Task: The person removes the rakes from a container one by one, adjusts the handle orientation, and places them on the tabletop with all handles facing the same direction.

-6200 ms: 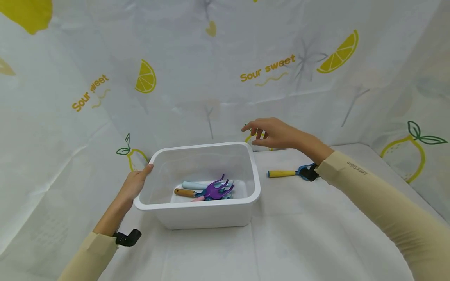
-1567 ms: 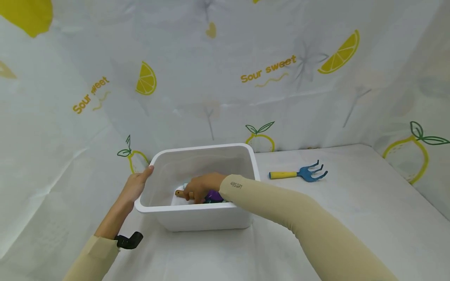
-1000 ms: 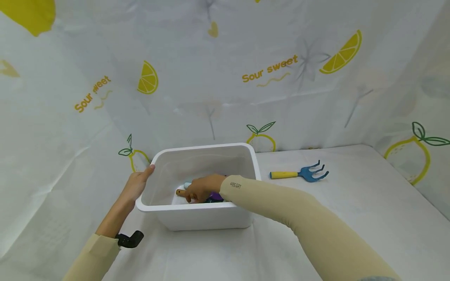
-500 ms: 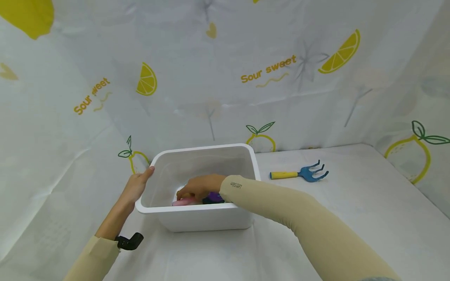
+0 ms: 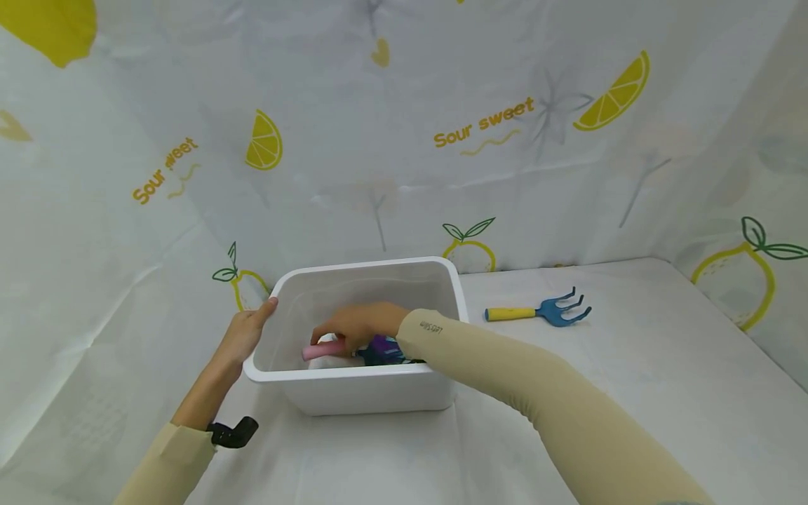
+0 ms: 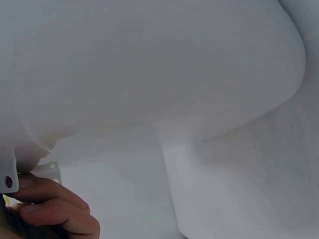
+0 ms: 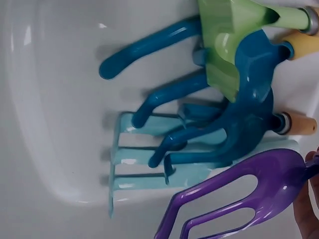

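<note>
The right hand [image 5: 356, 324] pinched the purple fork [image 7: 280, 178] by its pink handle [image 5: 322, 349] inside the white tub [image 5: 372, 393]. The left hand [image 5: 243, 335] gripped the rim; a yellow-handled blue fork [image 5: 555, 312] lay outside.

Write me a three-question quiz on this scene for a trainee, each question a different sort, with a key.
1. True or false: the yellow-handled fork lies inside the white bin.

2. Multiple choice: what colour is the handle that the right hand grips?
A. yellow
B. pink
C. green

3. Fill the gap: the left hand holds the white bin by its ____.

Key
1. False; it lies on the white cloth, outside the white bin.
2. B; pink.
3. Rim.
</note>
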Tool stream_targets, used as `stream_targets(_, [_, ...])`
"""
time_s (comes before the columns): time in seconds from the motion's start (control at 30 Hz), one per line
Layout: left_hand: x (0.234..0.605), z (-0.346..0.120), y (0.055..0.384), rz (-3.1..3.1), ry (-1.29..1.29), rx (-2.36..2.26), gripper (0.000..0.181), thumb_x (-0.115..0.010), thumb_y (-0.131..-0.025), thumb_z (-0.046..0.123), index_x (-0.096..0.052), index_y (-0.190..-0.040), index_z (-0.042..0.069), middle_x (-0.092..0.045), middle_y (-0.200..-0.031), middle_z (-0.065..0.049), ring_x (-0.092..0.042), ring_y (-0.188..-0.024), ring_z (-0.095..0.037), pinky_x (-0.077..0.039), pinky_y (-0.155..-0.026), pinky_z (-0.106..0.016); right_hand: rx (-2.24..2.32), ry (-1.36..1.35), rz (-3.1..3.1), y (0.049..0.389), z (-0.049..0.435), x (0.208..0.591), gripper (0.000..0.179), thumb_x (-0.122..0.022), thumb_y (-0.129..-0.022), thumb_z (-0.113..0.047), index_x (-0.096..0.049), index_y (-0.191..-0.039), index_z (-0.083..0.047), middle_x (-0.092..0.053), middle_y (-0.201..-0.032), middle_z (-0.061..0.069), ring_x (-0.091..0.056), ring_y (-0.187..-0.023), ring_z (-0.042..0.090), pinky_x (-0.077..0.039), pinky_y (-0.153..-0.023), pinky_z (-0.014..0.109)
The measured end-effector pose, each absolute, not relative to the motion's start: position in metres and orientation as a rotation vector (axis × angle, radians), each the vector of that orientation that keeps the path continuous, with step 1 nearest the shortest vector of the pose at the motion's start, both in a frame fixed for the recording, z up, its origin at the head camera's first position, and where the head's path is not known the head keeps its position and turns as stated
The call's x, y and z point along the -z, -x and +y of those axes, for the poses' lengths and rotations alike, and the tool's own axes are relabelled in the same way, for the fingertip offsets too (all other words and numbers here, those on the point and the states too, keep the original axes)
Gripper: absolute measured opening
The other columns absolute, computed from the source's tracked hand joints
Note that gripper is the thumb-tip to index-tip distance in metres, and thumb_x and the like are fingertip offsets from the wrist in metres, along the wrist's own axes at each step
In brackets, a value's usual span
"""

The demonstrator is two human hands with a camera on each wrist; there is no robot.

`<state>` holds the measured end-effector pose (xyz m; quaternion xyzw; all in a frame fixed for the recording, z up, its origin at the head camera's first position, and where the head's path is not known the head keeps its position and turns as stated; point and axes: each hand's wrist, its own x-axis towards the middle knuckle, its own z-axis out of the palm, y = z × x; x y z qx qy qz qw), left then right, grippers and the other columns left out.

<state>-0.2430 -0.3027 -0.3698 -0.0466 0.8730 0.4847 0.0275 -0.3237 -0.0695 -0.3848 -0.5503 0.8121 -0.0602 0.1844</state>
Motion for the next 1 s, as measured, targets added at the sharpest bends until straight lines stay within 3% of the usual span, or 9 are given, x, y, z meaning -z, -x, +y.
stream_targets(0.2, [0.372, -0.305, 0.246, 2.683, 0.149, -1.497, 0.081, -0.035, -0.108, 0.061, -0.059, -0.135, -0.012, -0.072, -0.122, -0.026, -0.075, -0.083, -0.011, -0.060, -0.068, -0.028, 0.218, 1.563, 2.348, 0.323, -0.066, 0.374, 0.045, -0.067, -0.100, -0.016, -0.060, -0.143, -0.027, -0.067, -0.110, 0.001, -0.059, -0.091, 0.015, -0.049, -0.081, 0.021])
stream_targets(0.37, [0.368, -0.303, 0.244, 2.689, 0.143, -1.488, 0.084, -0.036, -0.106, 0.064, -0.059, -0.136, -0.011, -0.072, -0.124, -0.026, -0.075, -0.085, -0.012, -0.061, -0.069, -0.028, 0.213, 1.543, 2.384, 0.325, -0.064, 0.367, 0.053, -0.068, -0.096, -0.010, -0.059, -0.144, -0.030, -0.066, -0.115, 0.001, -0.059, -0.092, 0.016, -0.050, -0.079, 0.022])
stream_targets(0.7, [0.368, -0.302, 0.243, 2.687, 0.131, -1.482, 0.084, -0.035, -0.106, 0.065, -0.058, -0.137, -0.010, -0.071, -0.126, -0.027, -0.076, -0.089, -0.015, -0.061, -0.069, -0.028, 0.198, 1.581, 2.405, 0.334, -0.059, 0.354, 0.058, -0.064, -0.094, -0.004, -0.058, -0.145, -0.030, -0.064, -0.108, 0.004, -0.056, -0.087, 0.017, -0.046, -0.073, 0.023])
stream_targets(1.0, [0.368, -0.302, 0.245, 2.692, 0.160, -1.468, 0.084, -0.035, -0.106, 0.064, -0.058, -0.136, -0.010, -0.071, -0.126, -0.027, -0.075, -0.088, -0.014, -0.060, -0.070, -0.028, 0.300, 1.505, 2.429, 0.338, -0.054, 0.342, 0.063, -0.063, -0.092, 0.000, -0.056, -0.146, -0.032, -0.067, -0.110, 0.004, -0.060, -0.092, 0.018, -0.053, -0.076, 0.022])
